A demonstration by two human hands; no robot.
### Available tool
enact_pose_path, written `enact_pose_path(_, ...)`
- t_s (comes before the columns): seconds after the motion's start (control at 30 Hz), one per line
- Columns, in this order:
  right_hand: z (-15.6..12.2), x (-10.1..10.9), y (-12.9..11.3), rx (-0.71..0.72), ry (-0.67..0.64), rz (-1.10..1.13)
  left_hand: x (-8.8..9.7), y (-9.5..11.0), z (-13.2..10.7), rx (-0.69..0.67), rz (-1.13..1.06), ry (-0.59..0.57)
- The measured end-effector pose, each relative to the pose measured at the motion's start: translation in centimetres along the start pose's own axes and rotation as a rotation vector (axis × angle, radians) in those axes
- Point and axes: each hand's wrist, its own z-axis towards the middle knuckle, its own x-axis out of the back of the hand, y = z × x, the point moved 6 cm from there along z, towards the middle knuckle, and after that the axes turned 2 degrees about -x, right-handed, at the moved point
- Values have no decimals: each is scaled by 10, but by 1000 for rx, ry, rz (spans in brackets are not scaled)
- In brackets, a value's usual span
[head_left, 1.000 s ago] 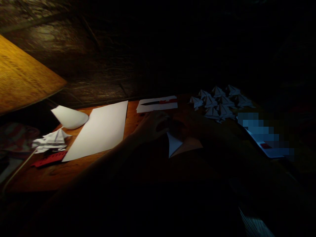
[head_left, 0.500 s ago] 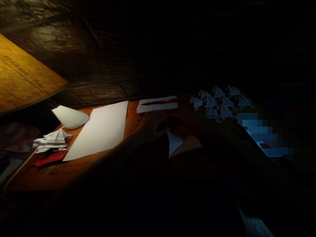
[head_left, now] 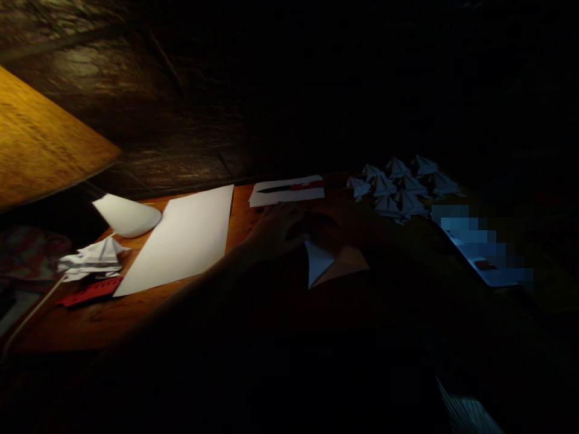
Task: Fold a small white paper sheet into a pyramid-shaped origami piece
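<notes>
A partly folded sheet of paper (head_left: 322, 264) lies in the middle, its near edge showing two pointed flaps. My left hand (head_left: 281, 230) curls at its far left side, thumb and fingers closing on the paper. Opposite it, my right hand (head_left: 346, 226) is bent over the far right side of the same paper, mostly lost in deep shadow. The fingertips of both hands meet close together at the top, where the paper's far part is hidden.
Several folded paper pieces (head_left: 402, 185) cluster at the back right, beside a lit, pixelated phone-like device (head_left: 479, 265). A knife (head_left: 289, 188) rests on papers (head_left: 260, 196). Leftward are a large white sheet (head_left: 181, 241), a curled sheet (head_left: 131, 217), crumpled-looking paper (head_left: 97, 259), a red strip (head_left: 90, 292) and a lampshade (head_left: 40, 138).
The view has shifted very slightly. Both hands stay at the folded paper in nearly the same pose.
</notes>
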Motion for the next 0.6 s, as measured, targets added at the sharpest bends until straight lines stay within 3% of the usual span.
enact_pose_path(0.17,0,-1,-3,63,25,-19,0,1,-1,1,2,0)
enact_pose_path(0.6,1,2,7,11,8,-49,5,-4,-2,-29,-35,-62)
